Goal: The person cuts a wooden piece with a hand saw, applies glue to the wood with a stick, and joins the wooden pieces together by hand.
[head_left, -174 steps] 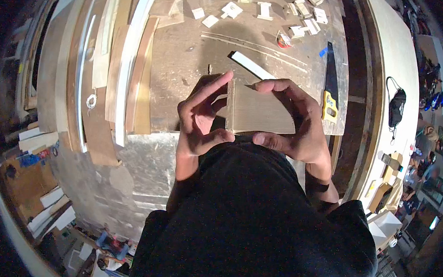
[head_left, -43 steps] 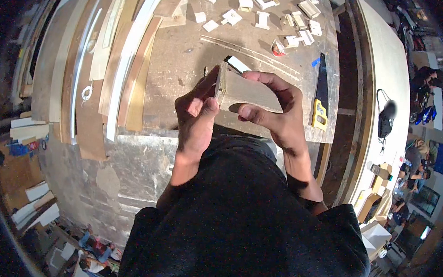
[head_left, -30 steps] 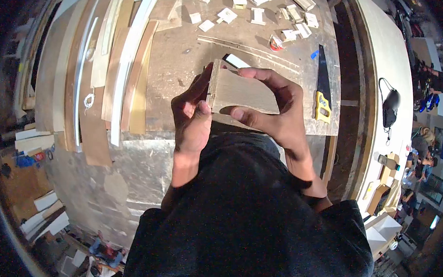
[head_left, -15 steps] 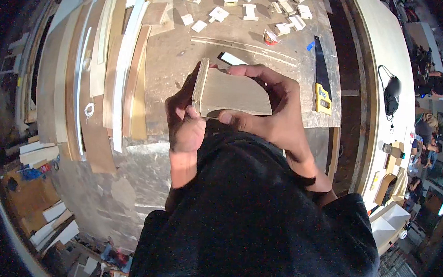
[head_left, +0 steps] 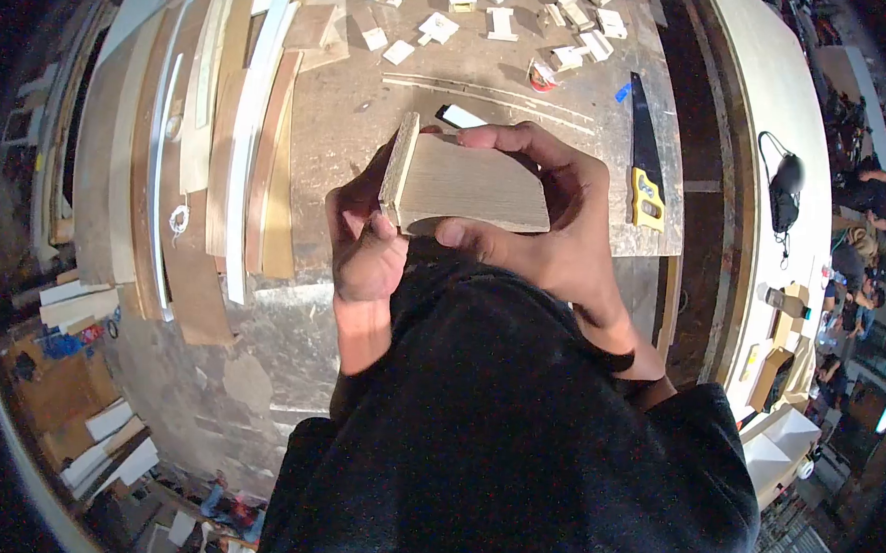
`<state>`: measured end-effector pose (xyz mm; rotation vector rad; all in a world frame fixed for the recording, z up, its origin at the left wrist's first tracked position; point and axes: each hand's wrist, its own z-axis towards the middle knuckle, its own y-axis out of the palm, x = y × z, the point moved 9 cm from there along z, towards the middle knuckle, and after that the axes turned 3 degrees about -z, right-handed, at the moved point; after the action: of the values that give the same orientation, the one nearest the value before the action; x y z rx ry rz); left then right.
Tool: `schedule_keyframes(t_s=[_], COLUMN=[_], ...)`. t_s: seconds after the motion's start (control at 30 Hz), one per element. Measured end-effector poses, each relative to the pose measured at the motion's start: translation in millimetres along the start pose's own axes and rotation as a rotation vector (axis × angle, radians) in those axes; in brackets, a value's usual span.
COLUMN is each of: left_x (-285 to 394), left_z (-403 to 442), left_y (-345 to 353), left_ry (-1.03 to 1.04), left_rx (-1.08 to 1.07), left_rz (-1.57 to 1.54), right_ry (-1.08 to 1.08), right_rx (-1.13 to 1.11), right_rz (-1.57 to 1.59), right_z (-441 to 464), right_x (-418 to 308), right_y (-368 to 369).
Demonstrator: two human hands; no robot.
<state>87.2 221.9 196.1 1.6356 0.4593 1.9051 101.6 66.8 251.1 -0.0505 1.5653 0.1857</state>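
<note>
A small wooden piece (head_left: 473,186), a flat board with a thicker strip along its left edge, is held up over the workbench's near edge. My left hand (head_left: 369,248) grips the strip side, its thumb at the lower corner and its other fingers mostly hidden behind. Around the right part of the board my right hand (head_left: 567,213) is closed, with fingers on the top edge and the thumb at the bottom edge. Just beyond the piece lies a white and black strip (head_left: 461,117), partly covered by it.
A saw with a yellow handle (head_left: 647,199) lies right on the workbench (head_left: 337,191). Small wooden assemblies (head_left: 499,23), thin sticks (head_left: 492,97) and a red roll (head_left: 542,78) are at the back. Long boards (head_left: 255,136) line the left. People (head_left: 230,511) are at the lower left.
Compared with the earliest frame, the wooden piece and both hands have shifted left. The piece was tilted in between and now shows its broad face. Over the last half second little has changed.
</note>
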Motion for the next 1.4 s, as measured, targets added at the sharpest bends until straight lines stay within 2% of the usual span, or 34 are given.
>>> schedule_keyframes(t_s=[0.1,0.2,0.27,0.37,0.43,0.47,0.57,0.67,0.7,0.77,0.8,0.87,0.9,0.97,1.07,1.17,1.2,1.27,1.37,1.4], left_x=[-4.4,-25.9,-37.3,-22.1,-15.7,-29.0,-34.0,-34.9,-19.4,0.1,-8.4,-23.6,-9.4,3.2,1.3,-4.1,-13.2,-26.4,-17.3,-19.3], left_z=[-2.7,-12.6,-8.8,5.3,8.5,3.5,-1.3,-1.3,6.1,6.1,2.9,1.2,11.9,11.0,12.4,12.3,8.3,0.2,0.9,0.4], left_y=[-4.1,-36.1,-42.7,-13.0,-9.3,-24.3,-41.9,-53.3,-36.7,-12.0,-22.9,-45.6,-41.0,-32.4,-40.6,-41.6,-52.1,-61.2,-57.3,-59.2], left_ry=[-0.027,-0.069,-0.021,0.029,0.06,0.05,-0.044,0.004,0.131,0.256,0.139,0.019,0.151,0.278,0.218,0.066,-0.068,-0.203,-0.085,-0.103], left_rx=[0.01,0.194,0.086,-0.052,-0.089,-0.081,0.009,0.061,-0.074,-0.21,0.036,0.284,0.037,-0.21,-0.178,-0.153,0.034,0.221,0.188,0.206], left_rz=[0.019,-0.06,-0.094,-0.207,-0.087,-0.16,-0.042,-0.203,-0.242,-0.28,-0.381,-0.476,-0.263,-0.047,0.095,0.079,-0.011,-0.102,-0.064,-0.07], right_ry=[-0.052,-0.032,-0.123,-0.207,-0.202,-0.212,-0.193,-0.17,-0.166,-0.161,-0.181,-0.199,-0.21,-0.22,-0.179,-0.202,-0.211,-0.218,-0.234,-0.225], right_rx=[-0.024,-0.016,-0.06,-0.015,-0.029,-0.043,-0.058,-0.059,-0.065,-0.07,-0.082,-0.094,-0.092,-0.089,-0.114,-0.119,-0.134,-0.147,-0.131,-0.131], right_rz=[-0.05,-0.024,-0.112,-0.179,-0.201,-0.233,-0.256,-0.218,-0.243,-0.268,-0.251,-0.233,-0.24,-0.246,-0.258,-0.264,-0.29,-0.316,-0.365,-0.365], right_z=[2.5,2.6,1.4,-1.9,-5.1,-4.8,-4.6,-4.0,-3.8,-2.0,-0.8,0.7,0.9,1.7,4.2,4.7,4.8,4.7,4.5,4.4], right_x=[-3.1,-1.4,-8.1,-30.3,-35.8,-36.7,-36.1,-34.7,-34.1,-33.4,-34.9,-35.7,-36.0,-36.7,-32.2,-31.1,-32.4,-32.6,-32.9,-32.3], right_y=[-0.6,-2.9,0.9,5.0,8.2,8.8,11.6,12.7,14.1,14.8,14.6,15.0,15.2,14.5,14.2,14.1,14.7,15.7,15.4,15.5])
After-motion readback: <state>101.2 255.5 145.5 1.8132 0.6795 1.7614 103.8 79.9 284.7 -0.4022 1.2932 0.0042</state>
